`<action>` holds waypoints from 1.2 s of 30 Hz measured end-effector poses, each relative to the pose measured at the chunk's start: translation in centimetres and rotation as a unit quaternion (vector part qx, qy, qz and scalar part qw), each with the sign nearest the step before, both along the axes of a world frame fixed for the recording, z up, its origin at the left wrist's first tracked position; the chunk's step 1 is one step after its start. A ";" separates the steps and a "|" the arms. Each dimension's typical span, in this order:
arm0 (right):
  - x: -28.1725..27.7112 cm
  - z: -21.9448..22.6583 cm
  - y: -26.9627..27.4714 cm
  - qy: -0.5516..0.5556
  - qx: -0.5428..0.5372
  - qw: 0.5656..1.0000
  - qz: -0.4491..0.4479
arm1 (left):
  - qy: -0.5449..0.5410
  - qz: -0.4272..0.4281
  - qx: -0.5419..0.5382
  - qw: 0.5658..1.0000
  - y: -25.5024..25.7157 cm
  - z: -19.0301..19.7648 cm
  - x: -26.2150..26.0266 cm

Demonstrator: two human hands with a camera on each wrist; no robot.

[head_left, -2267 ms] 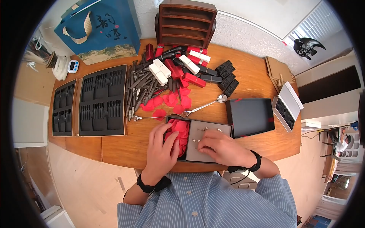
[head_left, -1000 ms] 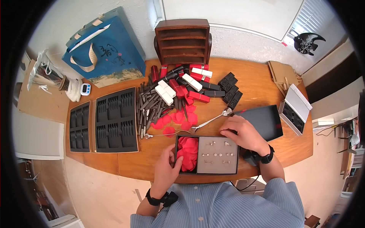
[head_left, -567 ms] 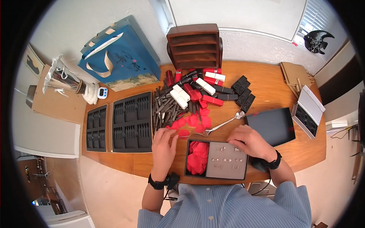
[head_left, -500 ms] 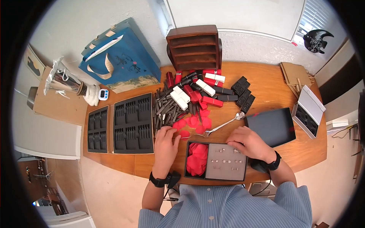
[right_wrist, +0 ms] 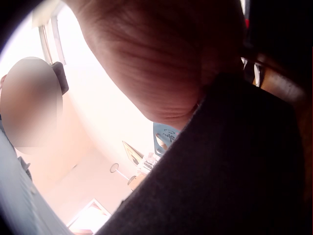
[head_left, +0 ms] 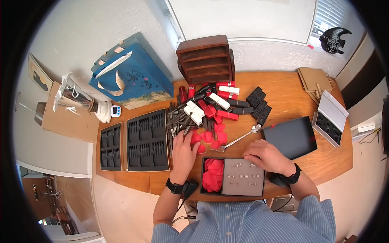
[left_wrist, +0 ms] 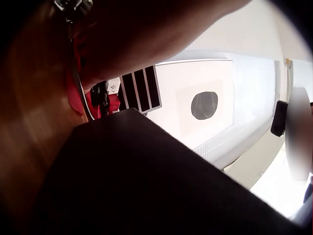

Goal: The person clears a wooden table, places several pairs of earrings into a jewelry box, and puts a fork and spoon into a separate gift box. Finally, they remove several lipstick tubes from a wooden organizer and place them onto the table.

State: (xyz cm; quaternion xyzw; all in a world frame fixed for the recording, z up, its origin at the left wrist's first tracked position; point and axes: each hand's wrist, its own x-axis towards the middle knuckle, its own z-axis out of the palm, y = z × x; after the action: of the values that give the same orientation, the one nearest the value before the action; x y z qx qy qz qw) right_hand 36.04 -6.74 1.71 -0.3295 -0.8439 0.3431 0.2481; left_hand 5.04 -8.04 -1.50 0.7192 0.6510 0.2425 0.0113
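In the head view a black box point(head_left: 264, 188) lies before me. Its left compartment holds red petals point(head_left: 212, 175); a grey insert point(head_left: 239, 189) on the right carries several small silvery jewellery pieces point(head_left: 243, 176). My left hand point(head_left: 184, 156) reaches past the box's left side, fingers extended over loose petals point(head_left: 208, 135) and the edge of a pile of slim dark pieces point(head_left: 178, 117). Over the box's far right corner my right hand point(head_left: 265, 156) stays loosely curled, fingertips right at the rim. The wrist views show mostly palm, forearm and dark surfaces, hiding both hands' fingertips.
Red, white and black lipstick tubes point(head_left: 219, 101) heap before a small wooden shelf point(head_left: 204, 60). A silver spoon point(head_left: 243, 133) lies behind the box. Black slotted trays point(head_left: 146, 139) stand left; a shallow black lid point(head_left: 289, 137) and small white case point(head_left: 330, 117) lie right.
My left hand has left the petal compartment and moved left and outward to the pile's edge. My right hand has gone from above the jewellery to the box's far right corner.
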 end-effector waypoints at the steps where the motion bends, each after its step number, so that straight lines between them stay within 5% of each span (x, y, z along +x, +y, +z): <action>1: 0.0 0.1 0.0 0.004 0.002 1.000 0.000 | 0.001 0.000 0.002 1.000 0.0 0.0 0.1; 16: 0.0 0.0 -0.1 0.003 0.008 1.000 0.000 | -0.036 -0.070 -0.035 0.996 1.9 0.6 -1.4; 26: 0.1 0.1 -0.1 -0.007 0.006 1.000 0.000 | -0.203 -0.078 -0.064 0.974 -4.6 6.7 0.4; 31: -0.1 0.2 0.1 0.006 0.011 1.000 0.003 | -0.115 -0.189 -0.097 0.970 -8.4 6.3 3.2; 36: -0.1 0.2 0.0 0.006 0.007 1.000 -0.001 | -0.097 -0.186 -0.095 0.973 -8.4 7.1 4.4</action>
State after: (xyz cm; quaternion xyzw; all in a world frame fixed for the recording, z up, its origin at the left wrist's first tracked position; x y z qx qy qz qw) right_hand 35.93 -6.76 1.94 -0.3269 -0.8443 0.3389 0.2558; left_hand 9.41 -16.46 5.64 0.7966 0.5212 0.2421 0.1876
